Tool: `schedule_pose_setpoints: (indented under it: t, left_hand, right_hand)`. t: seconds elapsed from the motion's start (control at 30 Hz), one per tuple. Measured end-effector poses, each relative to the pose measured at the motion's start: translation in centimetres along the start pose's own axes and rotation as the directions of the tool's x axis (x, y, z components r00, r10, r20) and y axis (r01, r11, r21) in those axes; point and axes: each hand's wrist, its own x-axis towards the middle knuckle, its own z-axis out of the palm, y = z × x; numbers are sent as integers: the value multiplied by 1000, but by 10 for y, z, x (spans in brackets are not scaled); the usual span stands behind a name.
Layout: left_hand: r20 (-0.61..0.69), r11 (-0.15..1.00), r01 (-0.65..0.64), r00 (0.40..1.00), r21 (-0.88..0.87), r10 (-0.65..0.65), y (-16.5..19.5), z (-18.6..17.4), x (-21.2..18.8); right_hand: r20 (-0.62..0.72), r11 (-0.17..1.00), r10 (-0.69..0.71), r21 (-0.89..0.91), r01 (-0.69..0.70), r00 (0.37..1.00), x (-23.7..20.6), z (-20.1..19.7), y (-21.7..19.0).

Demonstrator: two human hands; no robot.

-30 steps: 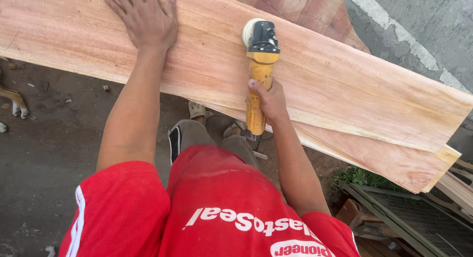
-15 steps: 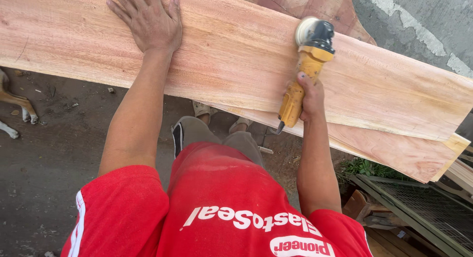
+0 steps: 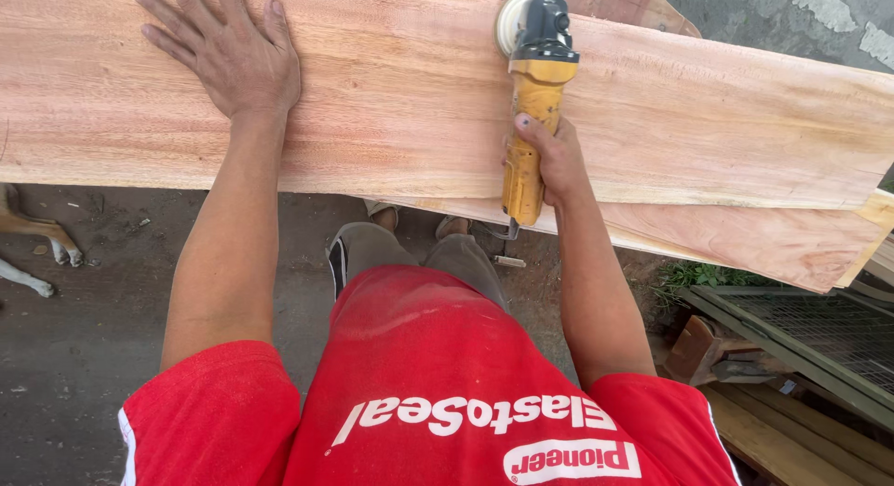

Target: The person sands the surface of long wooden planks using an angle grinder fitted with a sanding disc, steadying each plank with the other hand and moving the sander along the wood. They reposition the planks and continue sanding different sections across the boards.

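Currently your right hand [image 3: 549, 160] grips the yellow sander [image 3: 533, 95] mid-body, likely heavy, buzzy; left hand [image 3: 228, 53] lies open, flat on the stiff plank [image 3: 400, 104]

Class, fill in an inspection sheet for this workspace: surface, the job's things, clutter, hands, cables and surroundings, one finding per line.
Surface: long pale plank lying on a second plank.
Job's things: yellow sander, its disc on the top plank.
Clutter: small debris on the ground.
Hands: left hand flat on the plank; right hand gripping the sander's handle.
Cables: short cord stub at the sander's tail; the rest is hidden.
Surroundings: animal legs at left; wire mesh frame and timber at right.
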Motion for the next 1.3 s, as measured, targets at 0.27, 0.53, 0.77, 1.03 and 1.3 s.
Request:
schedule_pose_setpoints:
  t: [0.27, 0.53, 0.77, 1.03, 1.3]
  left_hand:
    - [30, 1000, 18, 999, 23, -18, 7, -7, -4]
    - [-1, 999, -4, 1000, 52, 4, 10, -8, -6]
    - [-28, 1000, -4, 1000, 24, 5, 4, -1, 0]
    - [-7, 1000, 9, 1000, 8, -9, 4, 0, 0]
    - [15, 1000, 20, 1000, 12, -21, 8, -3, -4]
  right_hand:
    - [-96, 996, -16, 87, 25, 995, -3, -80, 8]
    - [-212, 982, 23, 188, 17, 977, -25, -114, 8]
    - [-4, 996, -33, 88, 33, 999, 8, 3, 18]
    - [146, 986, -68, -142, 89, 987, 36, 103, 6]
    - [4, 1000, -12, -29, 12, 1000, 19, 18, 2]
